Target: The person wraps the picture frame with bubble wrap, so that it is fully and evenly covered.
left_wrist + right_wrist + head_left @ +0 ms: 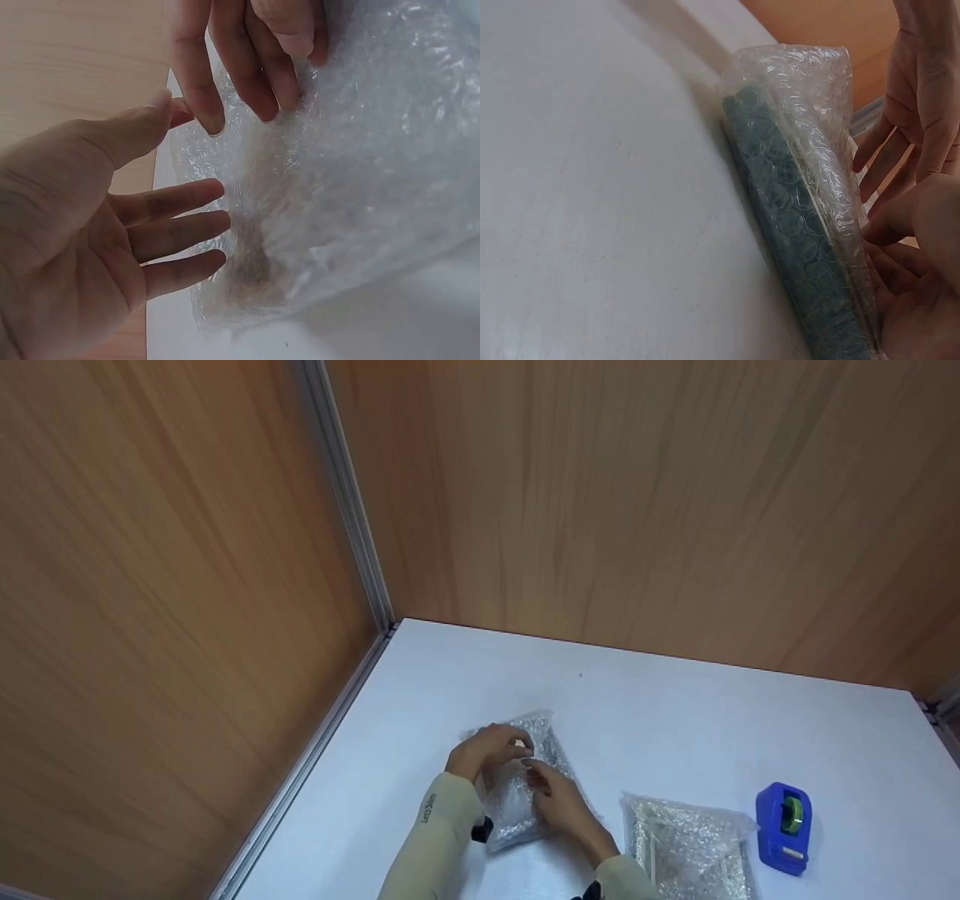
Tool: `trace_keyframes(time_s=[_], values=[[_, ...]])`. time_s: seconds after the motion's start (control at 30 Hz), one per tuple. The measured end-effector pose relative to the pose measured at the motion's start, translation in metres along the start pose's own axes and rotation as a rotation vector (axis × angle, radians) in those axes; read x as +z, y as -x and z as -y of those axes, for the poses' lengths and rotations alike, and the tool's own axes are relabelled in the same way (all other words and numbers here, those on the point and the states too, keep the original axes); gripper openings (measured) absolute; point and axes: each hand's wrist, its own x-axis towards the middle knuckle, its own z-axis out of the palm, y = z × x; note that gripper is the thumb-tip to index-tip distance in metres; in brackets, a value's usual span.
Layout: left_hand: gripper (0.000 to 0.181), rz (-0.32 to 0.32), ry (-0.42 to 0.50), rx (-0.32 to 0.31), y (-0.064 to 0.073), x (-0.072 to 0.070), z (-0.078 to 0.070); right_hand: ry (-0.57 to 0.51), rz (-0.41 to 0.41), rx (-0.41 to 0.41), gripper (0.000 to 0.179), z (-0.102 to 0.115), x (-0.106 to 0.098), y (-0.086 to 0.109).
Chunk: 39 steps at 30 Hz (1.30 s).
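A flat bubble-wrapped package [510, 806] lies on the white table under both hands. Clear wrap [375, 165] fills much of the left wrist view, and a dark green item [776, 180] shows through it in the right wrist view. My left hand [486, 748] is over the package's left part, its lower fingers straight at the wrap and its thumb tip near the index finger. Facing it from the right, my right hand [559, 802] lets loosely bent fingers down onto the wrap. The fingertips of both hands come close together above the package; no separate object shows between them.
To the right lies a second bubble-wrapped bundle [690, 844]. Beside it stands a blue tape dispenser [784, 840] with a green roll. Wooden panels [637, 510] rise behind and left of the table [465, 660], joined by a metal post [349, 502].
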Motion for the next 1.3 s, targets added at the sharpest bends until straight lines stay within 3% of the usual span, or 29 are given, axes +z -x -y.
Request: trace_keyframes(time_s=[0.13,0.3,0.53,0.7,0.87,1.07,1.3], values=[[0.013,0.007,-0.008,-0.015,0.001,-0.001,-0.001,-0.008,0.004,0.017,0.05,0.0,0.0,0.0],[0.007,-0.01,-0.051,0.018,-0.001,0.0,-0.001,-0.035,-0.005,0.08,0.05,0.0,0.001,-0.001],[0.008,-0.008,-0.09,-0.009,-0.003,0.001,-0.003,-0.065,-0.042,0.146,0.033,0.003,-0.001,-0.002],[0.008,-0.009,-0.124,-0.02,-0.004,0.001,-0.005,-0.231,-0.035,0.217,0.032,0.006,-0.004,-0.004],[0.009,-0.014,-0.135,-0.025,-0.005,0.002,-0.008,-0.372,-0.091,0.358,0.03,0.01,-0.005,-0.008],[0.008,-0.016,-0.14,-0.031,-0.007,0.003,-0.011,-0.373,-0.208,0.484,0.025,0.013,-0.002,-0.015],[0.007,0.01,-0.151,-0.047,-0.007,0.002,-0.014,-0.337,-0.215,0.505,0.022,0.015,0.001,-0.017]])
